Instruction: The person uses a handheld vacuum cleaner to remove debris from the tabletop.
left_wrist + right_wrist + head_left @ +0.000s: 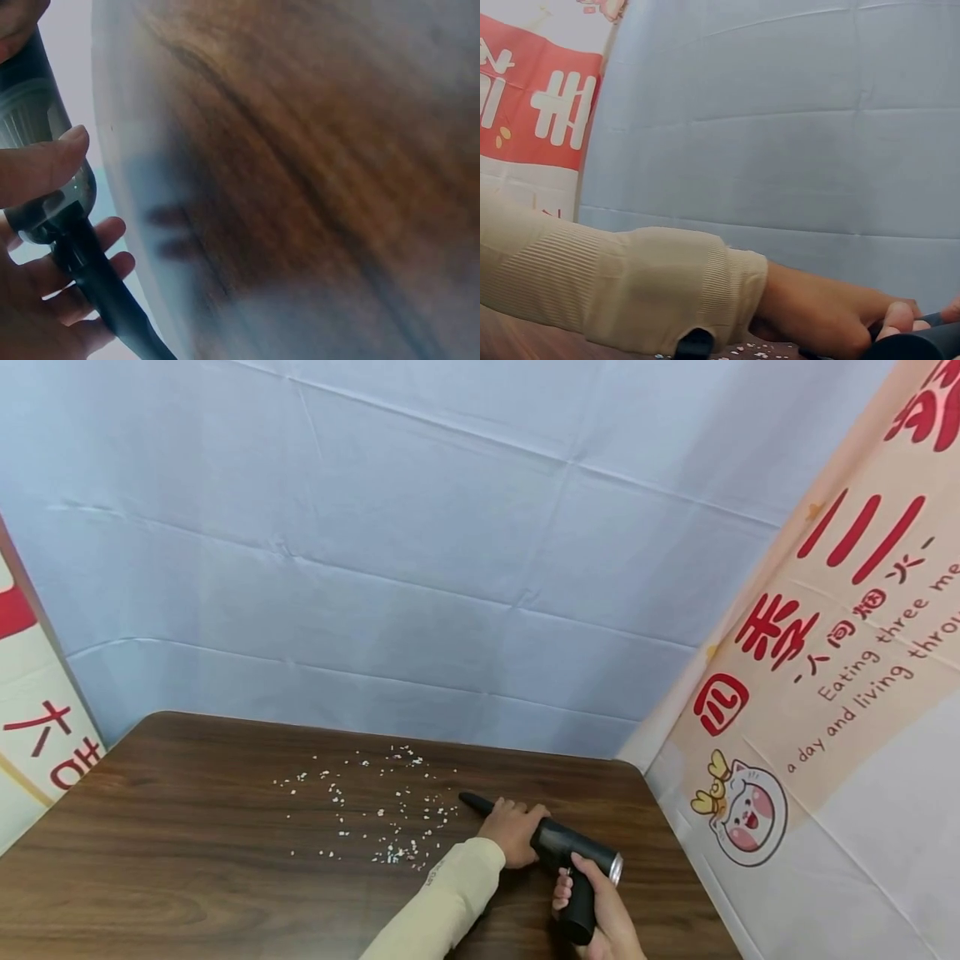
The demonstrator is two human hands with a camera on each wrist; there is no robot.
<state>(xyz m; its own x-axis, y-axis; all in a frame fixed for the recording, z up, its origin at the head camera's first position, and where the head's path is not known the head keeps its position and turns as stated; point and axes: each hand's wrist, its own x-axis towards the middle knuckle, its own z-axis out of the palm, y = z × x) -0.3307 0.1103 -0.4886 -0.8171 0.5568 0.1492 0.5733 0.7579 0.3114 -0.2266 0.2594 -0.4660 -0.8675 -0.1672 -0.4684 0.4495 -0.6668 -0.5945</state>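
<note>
A black handheld vacuum cleaner [572, 842] with a slim nozzle [112, 296] is held low over the right part of the table, nozzle pointing left and away. My right hand [603, 902] grips its handle, fingers wrapped round it. Up front, my left hand [516, 833] holds the vacuum where the nozzle meets the body. The left wrist view has the thumb [45, 171] lying across the clear dust cup [30, 112] and the fingers behind the nozzle. Many small white scraps [381, 812] lie scattered left of the nozzle tip.
The dark wood-grain table [187, 827] has rounded far corners. A pale blue cloth [390, 568] hangs behind it. Printed banners hang at both sides, the right banner [817, 760] close along the table's right edge. A cream sleeve [442, 902] covers the left forearm.
</note>
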